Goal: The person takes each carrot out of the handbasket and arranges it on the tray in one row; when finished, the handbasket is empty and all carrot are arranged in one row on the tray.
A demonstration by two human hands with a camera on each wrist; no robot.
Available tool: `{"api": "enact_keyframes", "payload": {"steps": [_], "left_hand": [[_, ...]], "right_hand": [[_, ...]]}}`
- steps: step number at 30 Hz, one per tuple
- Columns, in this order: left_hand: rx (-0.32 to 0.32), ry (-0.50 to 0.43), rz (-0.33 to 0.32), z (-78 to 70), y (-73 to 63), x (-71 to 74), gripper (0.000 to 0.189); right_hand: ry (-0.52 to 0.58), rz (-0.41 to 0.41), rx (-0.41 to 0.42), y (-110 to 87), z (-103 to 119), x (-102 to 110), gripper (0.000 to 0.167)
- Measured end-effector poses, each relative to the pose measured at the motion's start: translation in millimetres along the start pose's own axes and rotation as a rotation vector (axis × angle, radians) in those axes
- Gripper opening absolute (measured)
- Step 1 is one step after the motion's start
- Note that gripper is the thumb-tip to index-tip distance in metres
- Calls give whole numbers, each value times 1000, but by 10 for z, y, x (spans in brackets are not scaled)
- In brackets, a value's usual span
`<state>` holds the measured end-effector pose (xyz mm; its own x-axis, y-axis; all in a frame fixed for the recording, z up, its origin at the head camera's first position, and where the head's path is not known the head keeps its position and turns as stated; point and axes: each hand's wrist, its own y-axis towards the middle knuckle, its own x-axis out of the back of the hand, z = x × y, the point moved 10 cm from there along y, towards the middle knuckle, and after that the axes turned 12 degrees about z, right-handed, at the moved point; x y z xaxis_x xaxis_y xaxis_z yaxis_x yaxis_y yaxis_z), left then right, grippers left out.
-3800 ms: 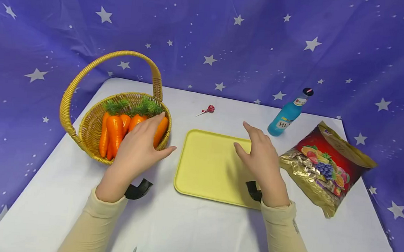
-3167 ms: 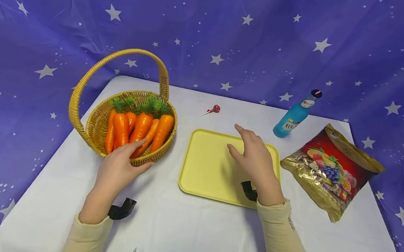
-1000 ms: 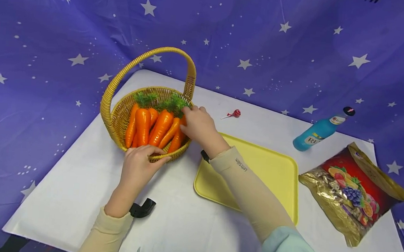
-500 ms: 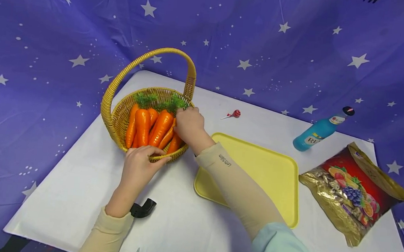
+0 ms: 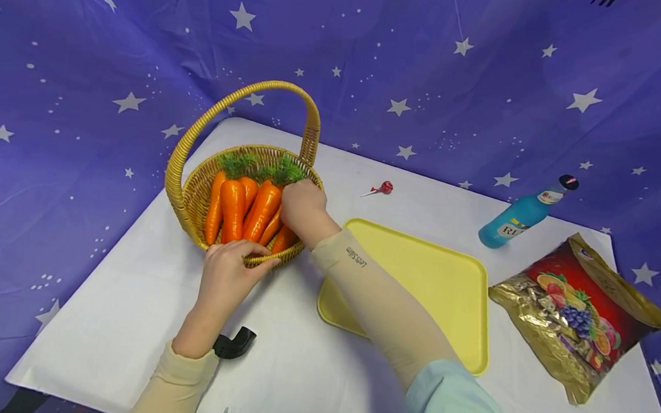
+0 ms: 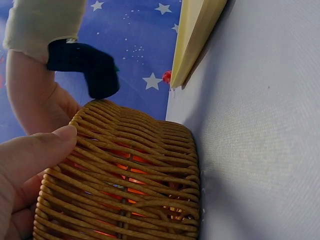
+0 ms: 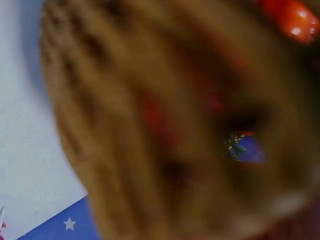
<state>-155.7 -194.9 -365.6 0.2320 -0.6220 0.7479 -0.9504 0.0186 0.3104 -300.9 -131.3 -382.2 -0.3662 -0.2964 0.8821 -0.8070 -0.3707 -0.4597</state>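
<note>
A yellow wicker basket (image 5: 193, 187) with a tall handle stands at the table's left and holds several orange carrots (image 5: 232, 209) with green tops. My left hand (image 5: 228, 273) grips its near rim. In the left wrist view the thumb (image 6: 50, 145) presses the outside of the weave, with fingers behind the rim. My right hand (image 5: 304, 211) reaches over the basket's right rim, knuckles up, down among the rightmost carrots. Its fingertips are hidden, so I cannot tell whether it holds one. Blurred wicker fills most of the right wrist view.
Right of the basket lies a yellow tray (image 5: 434, 284), partly under my right forearm. A red lollipop (image 5: 385, 187) lies behind it. A blue bottle (image 5: 516, 219) and a red-and-gold candy bag (image 5: 570, 313) are at the right. A starry purple cloth (image 5: 404, 58) hangs behind.
My left hand has come from above the basket to its near rim. My right hand has left the tray, crossed left to the basket and sunk deeper among the carrots.
</note>
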Motion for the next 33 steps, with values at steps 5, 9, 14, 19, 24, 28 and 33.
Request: {"api": "enact_keyframes", "payload": {"steps": [5,9,14,19,24,28,33], "left_hand": [[5,-5,4,-12,1,-9,22],[7,-4,7,-8,2,-21,22],[4,2,2,-9,1,-31,22],[8,7,2,0,-8,-26,22],[7,15,4,-2,-13,-15,23],[10,14,8,0,-8,-25,23],[8,7,6,-14,-4,-32,22]], "right_hand": [[33,-1,-17,5,-29,-9,29],[57,-23,-43,1,-68,-22,40],[111,-50,-36,-17,-108,-20,64],[312,-114,11,-43,-230,21,56],[480,-188,112,-85,-313,79,44],[543,-218,155,-102,-355,96,41],[561,-224,172,-105,-390,96,40]]}}
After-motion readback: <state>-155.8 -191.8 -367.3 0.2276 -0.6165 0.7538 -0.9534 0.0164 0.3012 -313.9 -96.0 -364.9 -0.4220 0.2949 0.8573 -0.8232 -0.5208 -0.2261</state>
